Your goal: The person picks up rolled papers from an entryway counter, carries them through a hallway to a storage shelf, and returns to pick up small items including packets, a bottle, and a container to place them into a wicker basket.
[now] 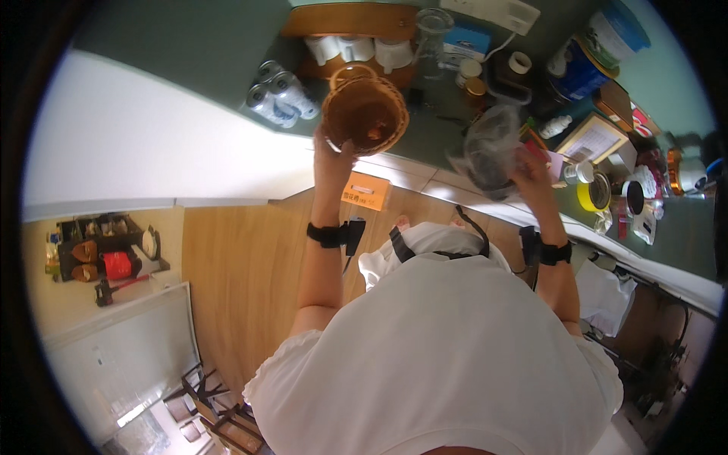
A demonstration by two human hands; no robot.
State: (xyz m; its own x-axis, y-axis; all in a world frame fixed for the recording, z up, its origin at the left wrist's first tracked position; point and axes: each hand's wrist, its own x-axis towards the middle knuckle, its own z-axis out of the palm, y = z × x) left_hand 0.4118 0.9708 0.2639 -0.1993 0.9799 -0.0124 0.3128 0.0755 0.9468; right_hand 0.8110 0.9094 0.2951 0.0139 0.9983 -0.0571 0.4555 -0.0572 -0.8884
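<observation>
My left hand (333, 162) grips the near left side of a small round wicker basket (401, 119), thumb over its rim. The basket tilts so that I look into it, and a looped handle rises at its far side. A small orange-brown bit (375, 132) lies at the bottom, too small to name. On the right, my right hand (533, 173) holds a crumpled clear plastic bag (493, 133) above the counter's front edge. Something dark shows through the bag's lower part; I cannot tell whether it is inside or behind.
Several drink cans (278, 94) stand left of the basket on the dark counter (421, 133). White mugs (355, 49) and a glass vase (433, 34) are behind. Rightward are a picture frame (591, 139), yellow tape roll (594, 192) and large tins (580, 71). An orange box (365, 191) is below.
</observation>
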